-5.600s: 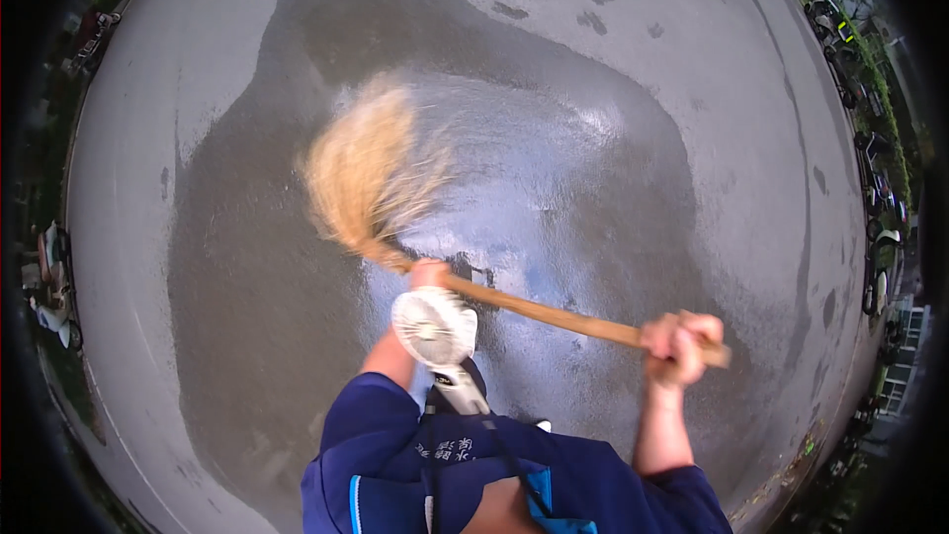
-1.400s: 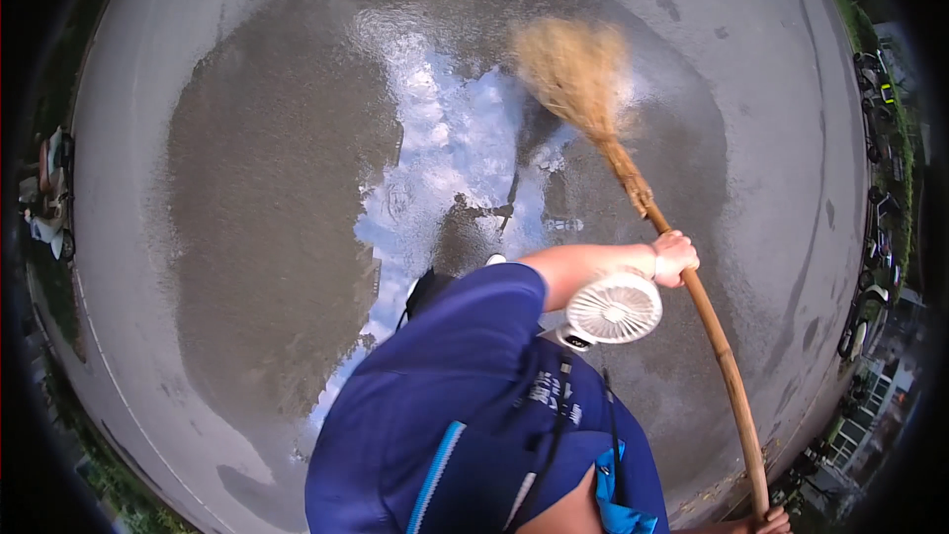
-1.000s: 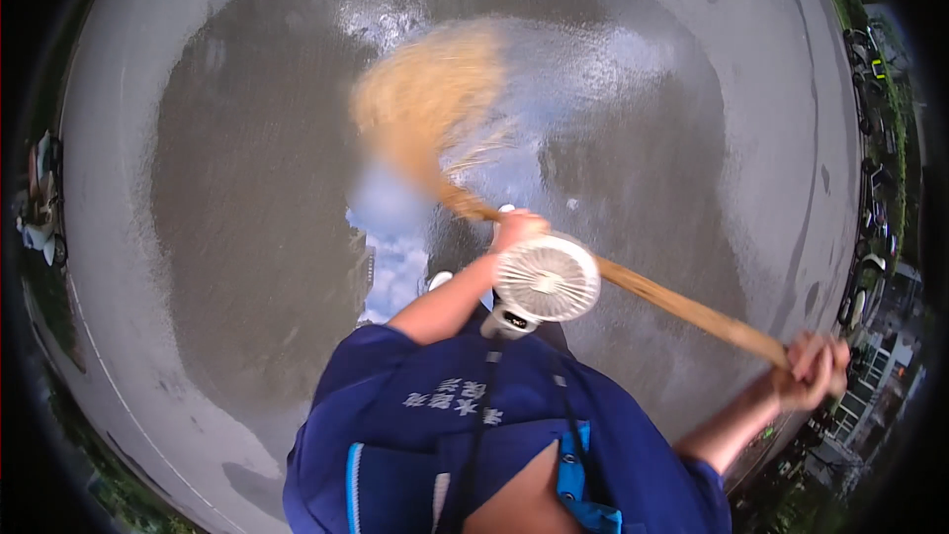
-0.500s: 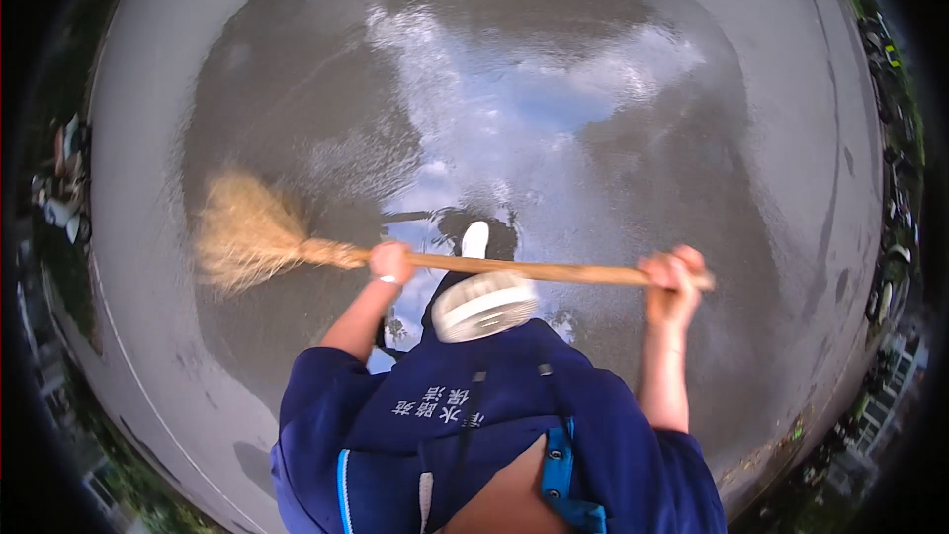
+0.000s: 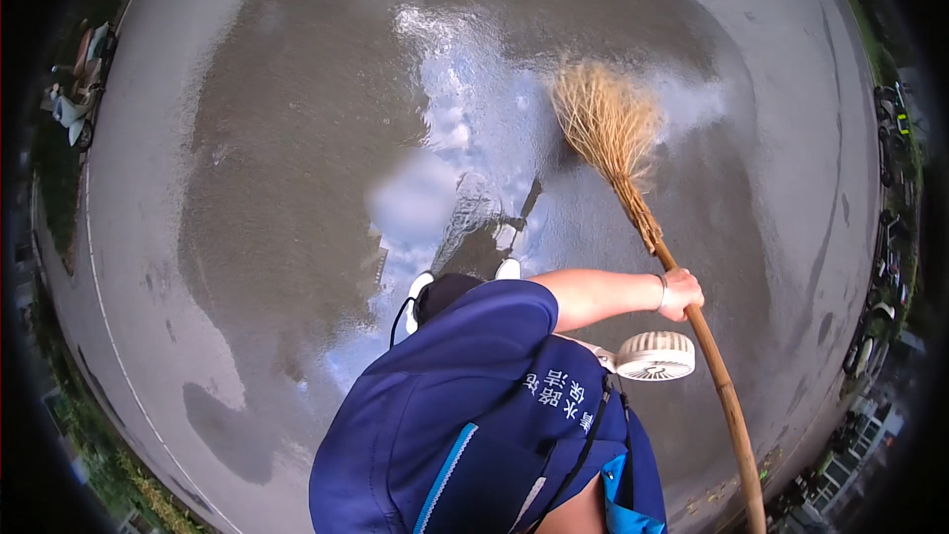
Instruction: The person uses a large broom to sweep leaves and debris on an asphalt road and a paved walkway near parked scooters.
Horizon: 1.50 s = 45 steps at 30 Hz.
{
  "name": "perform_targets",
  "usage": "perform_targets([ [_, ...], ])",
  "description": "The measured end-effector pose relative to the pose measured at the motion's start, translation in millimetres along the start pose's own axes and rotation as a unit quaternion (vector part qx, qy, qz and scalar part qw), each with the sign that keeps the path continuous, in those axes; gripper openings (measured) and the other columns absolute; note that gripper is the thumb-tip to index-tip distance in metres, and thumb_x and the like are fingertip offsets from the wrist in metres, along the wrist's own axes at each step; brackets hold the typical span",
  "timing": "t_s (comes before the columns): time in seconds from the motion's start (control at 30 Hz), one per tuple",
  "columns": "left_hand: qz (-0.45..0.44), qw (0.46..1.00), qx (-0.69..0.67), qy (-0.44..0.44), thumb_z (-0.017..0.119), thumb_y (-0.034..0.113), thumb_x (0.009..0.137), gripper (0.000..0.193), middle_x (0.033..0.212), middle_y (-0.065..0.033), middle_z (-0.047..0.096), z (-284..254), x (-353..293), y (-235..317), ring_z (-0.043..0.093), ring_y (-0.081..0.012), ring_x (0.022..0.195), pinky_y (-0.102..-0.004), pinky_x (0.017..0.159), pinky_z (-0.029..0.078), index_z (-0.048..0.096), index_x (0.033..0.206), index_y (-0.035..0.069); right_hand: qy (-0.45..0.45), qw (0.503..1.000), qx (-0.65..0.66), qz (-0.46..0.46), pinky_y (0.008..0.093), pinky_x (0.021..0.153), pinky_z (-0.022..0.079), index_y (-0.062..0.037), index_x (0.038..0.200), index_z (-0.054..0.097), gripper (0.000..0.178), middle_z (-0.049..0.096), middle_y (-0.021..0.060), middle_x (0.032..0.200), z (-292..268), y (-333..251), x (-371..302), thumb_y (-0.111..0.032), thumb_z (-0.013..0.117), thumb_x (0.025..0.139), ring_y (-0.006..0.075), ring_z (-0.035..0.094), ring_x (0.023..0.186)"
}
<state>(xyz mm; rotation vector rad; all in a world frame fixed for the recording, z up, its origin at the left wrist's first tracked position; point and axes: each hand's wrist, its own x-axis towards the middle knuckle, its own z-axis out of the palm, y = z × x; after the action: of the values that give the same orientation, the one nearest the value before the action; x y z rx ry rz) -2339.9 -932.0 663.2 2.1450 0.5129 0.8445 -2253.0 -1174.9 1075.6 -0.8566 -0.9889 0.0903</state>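
A straw broom (image 5: pixel 608 124) with a long wooden handle slants across the right half of the view. Its bristles fan out over the puddle (image 5: pixel 297 158) on the far side. My left arm reaches across to the right, and my left hand (image 5: pixel 680 295), with a band at the wrist, is closed round the handle just below the bound neck. The handle runs down and out past the lower edge. My right hand is out of sight. A white portable fan (image 5: pixel 655 356) hangs at my chest, close to the handle.
Shallow water on the grey pavement (image 5: pixel 138 237) mirrors sky and clouds. My white shoes (image 5: pixel 507 269) stand at its near part. A white scooter (image 5: pixel 69 111) is at the far left, and parked vehicles (image 5: pixel 880 326) line the right edge.
The broom head has swung from the left to the far right, over the puddle. My left hand has crossed to the right with it; my right hand has left the view.
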Motion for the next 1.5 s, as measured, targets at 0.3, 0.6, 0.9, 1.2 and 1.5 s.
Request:
perform_targets([
  [0.3,-0.333,0.938,0.096,0.026,0.067,0.022,0.054,0.017,0.071,-0.0119,0.06,-73.0,-417.3,24.4,0.06,-0.0333,0.073,-0.0453,0.064,0.047,0.059,0.064,0.011,-0.059,0.961,0.007,0.27,0.0205,0.036,0.023,-0.0068,0.078,0.046,0.006,0.033,-0.0028,0.053,59.9,86.6,-148.1,-0.002,0.044,0.082,0.0046,0.029,0.041],
  [0.6,-0.672,0.704,0.228,-0.033,0.066,0.02,0.067,0.015,0.081,-0.0117,0.066,-123.6,-762.7,95.7,0.063,-0.0317,0.083,-0.0415,0.075,0.05,0.071,0.08,0.017,-0.159,0.748,0.154,0.626,0.0432,0.071,0.049,-0.0093,0.084,0.053,0.009,0.039,-0.0004,0.056,62.2,105.7,-435.3,-0.005,0.06,0.081,0.0143,0.043,0.052],
  [0.9,-0.294,0.935,0.196,0.017,0.066,0.017,0.055,0.013,0.065,-0.0061,0.057,95.5,-546.0,264.1,0.06,-0.0291,0.069,-0.0422,0.064,0.049,0.057,0.063,0.011,0.072,0.919,0.125,0.367,0.0248,0.048,0.03,-0.0043,0.082,0.052,0.011,0.031,-0.0035,0.055,-313.3,-99.9,-284.8,0.005,0.053,0.076,0.0093,0.031,0.047],
  [1.2,-0.016,0.993,0.082,-0.083,0.068,0.021,0.055,0.017,0.073,-0.003,0.061,361.2,-322.2,385.9,0.06,-0.0247,0.081,-0.04,0.073,0.047,0.063,0.07,0.015,0.11,0.992,-0.052,0.035,0.029,0.049,0.036,-0.0161,0.061,0.041,0.023,0.028,-0.0067,0.046,-442.7,-398.0,-287.7,-0.014,0.054,0.08,0.0083,0.034,0.04],
  [1.5,-0.2,0.967,0.101,0.119,0.066,0.01,0.05,0.015,0.068,-0.0055,0.058,329.2,-576.9,357.6,0.057,-0.0291,0.072,-0.043,0.067,0.044,0.057,0.062,0.013,-0.093,0.97,0.042,0.221,0.0213,0.04,0.027,-0.0114,0.074,0.04,0.015,0.031,-0.0029,0.055,-447.9,-292.6,-338.0,-0.001,0.045,0.083,0.0058,0.029,0.039],
])
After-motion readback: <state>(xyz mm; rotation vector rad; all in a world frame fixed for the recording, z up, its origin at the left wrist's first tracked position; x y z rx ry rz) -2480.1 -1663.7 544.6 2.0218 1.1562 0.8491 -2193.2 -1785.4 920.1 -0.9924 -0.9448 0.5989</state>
